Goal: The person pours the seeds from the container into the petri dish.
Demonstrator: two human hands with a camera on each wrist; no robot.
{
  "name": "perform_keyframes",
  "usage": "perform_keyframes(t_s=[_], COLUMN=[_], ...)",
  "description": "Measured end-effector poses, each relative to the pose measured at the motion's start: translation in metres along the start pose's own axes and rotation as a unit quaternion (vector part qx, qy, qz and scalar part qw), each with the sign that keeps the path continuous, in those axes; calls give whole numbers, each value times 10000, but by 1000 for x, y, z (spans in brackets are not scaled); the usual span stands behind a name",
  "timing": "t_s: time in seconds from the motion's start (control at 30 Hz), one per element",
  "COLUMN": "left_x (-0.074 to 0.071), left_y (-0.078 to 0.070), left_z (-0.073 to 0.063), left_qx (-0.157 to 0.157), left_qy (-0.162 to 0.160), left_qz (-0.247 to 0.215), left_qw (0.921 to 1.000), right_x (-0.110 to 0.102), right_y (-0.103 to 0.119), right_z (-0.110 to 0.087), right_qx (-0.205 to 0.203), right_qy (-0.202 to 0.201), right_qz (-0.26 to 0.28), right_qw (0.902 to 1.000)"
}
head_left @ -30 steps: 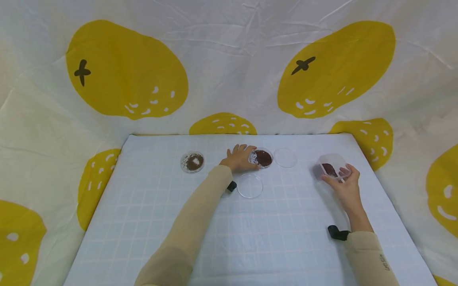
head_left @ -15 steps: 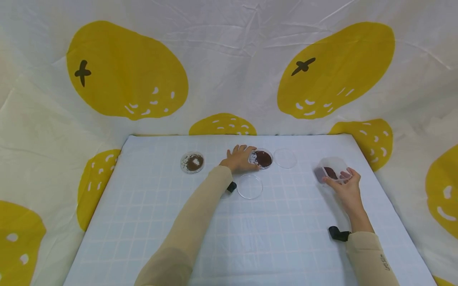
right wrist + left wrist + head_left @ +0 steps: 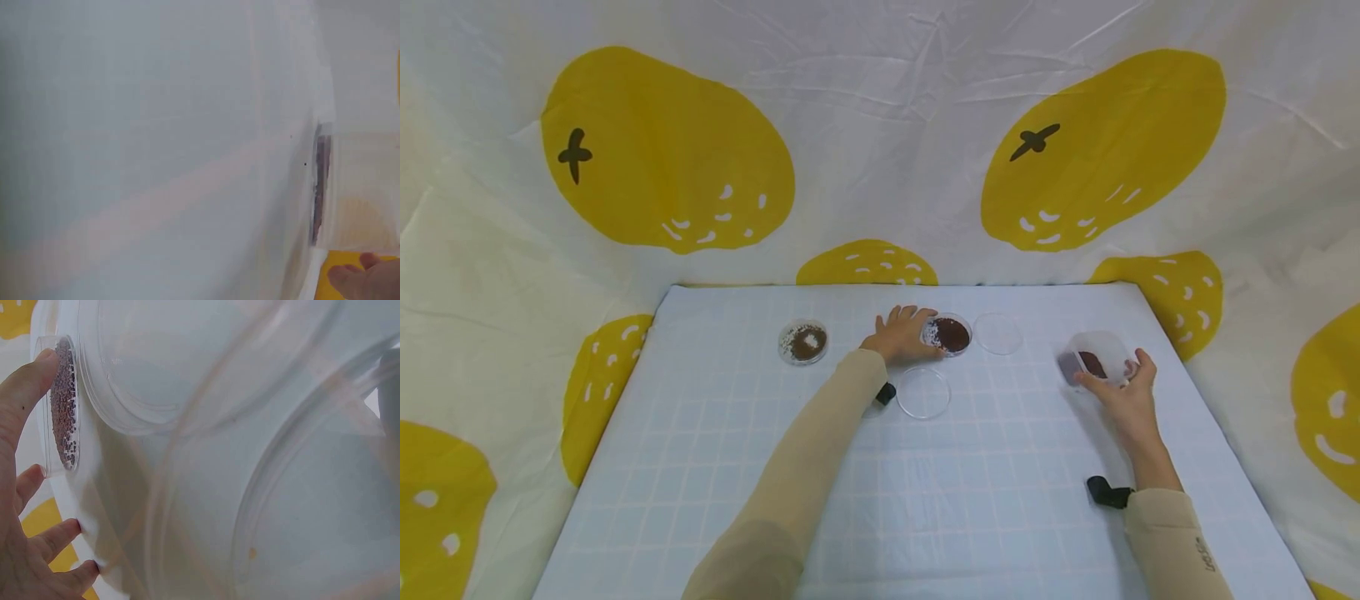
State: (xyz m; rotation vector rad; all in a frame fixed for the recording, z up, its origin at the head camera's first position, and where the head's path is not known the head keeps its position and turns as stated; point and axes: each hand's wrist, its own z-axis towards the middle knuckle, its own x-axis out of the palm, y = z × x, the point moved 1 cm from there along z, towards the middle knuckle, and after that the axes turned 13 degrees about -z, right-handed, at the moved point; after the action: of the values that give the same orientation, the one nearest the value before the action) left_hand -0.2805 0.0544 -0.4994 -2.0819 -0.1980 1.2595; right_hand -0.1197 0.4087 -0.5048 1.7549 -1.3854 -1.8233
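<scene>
My left hand (image 3: 901, 336) holds a round clear petri dish (image 3: 953, 334) by its sides, thumb and forefinger at opposite edges. Dark brown granules fill most of this dish, with white grains at its left. In the left wrist view the granules (image 3: 63, 406) show edge-on, and the other fingers are spread. On the right, a translucent square tub (image 3: 1101, 343) stands on the table with dark granules in it. My right hand (image 3: 1126, 398) is beside it, fingers loosened at its right side and thumb near its front. In the right wrist view the fingertips (image 3: 350, 278) lie just below the tub.
A second petri dish (image 3: 803, 342) with brown and white grains sits to the left. Two clear round lids lie near my left hand, one lid (image 3: 998, 333) right of the held dish, the other lid (image 3: 924, 392) in front. The table (image 3: 925, 500) has a checked cloth.
The tub has gone from tilted in my right hand to level on the table. My right fingers have drawn back from its side. The left hand stays on the petri dish.
</scene>
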Motion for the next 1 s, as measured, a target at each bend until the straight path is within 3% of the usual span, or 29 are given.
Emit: perform_keyframes(t_s=[0.2,0.57,1.0], left_x=[1,3,3], left_y=[1,4,5], left_z=[0,5,6], left_qx=[10,50,59], left_qy=[-8,-32,3], left_qz=[-12,-6,48], left_qw=[10000,10000,10000], right_x=[-11,-16,-1], right_y=[20,38,87], right_z=[-4,2,-9], right_qx=[-114,-442,-1726], right_qy=[-340,-508,-165], right_qz=[-105,-256,-304], right_qw=[9993,9974,9844])
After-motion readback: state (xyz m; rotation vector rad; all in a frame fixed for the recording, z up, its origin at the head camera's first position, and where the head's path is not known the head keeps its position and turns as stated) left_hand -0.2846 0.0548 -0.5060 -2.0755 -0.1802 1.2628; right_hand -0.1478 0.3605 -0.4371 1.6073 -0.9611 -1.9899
